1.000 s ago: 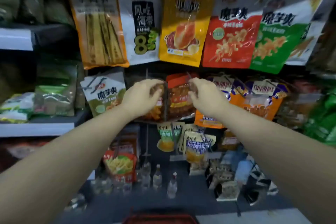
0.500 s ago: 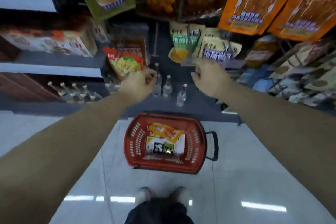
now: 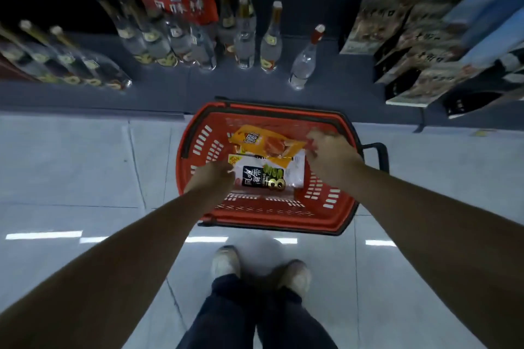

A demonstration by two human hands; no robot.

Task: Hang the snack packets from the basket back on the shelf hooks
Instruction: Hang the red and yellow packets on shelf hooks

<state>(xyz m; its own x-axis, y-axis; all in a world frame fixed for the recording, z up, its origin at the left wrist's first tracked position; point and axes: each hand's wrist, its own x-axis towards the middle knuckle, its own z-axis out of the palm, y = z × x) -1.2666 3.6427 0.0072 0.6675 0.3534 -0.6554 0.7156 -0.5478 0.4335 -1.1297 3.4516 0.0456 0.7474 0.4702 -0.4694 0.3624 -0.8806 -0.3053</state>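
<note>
- Two packets in the basket (image 3: 337,215): white packet (image 3: 269,177) atop yellow packet (image 3: 262,143)
- Likely light, crinkly, slippery; best pinched at top edge
- Left hand (image 3: 211,178) touching white packet, right hand (image 3: 330,154) above; finger state unclear

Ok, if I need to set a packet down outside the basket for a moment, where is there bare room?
Bare floor tiles left of the red basket, and more tiles right of its black handle. The low shelf behind is crowded: bottles left and centre, boxed goods right. The tiles nearest you hold the shoes.
</note>
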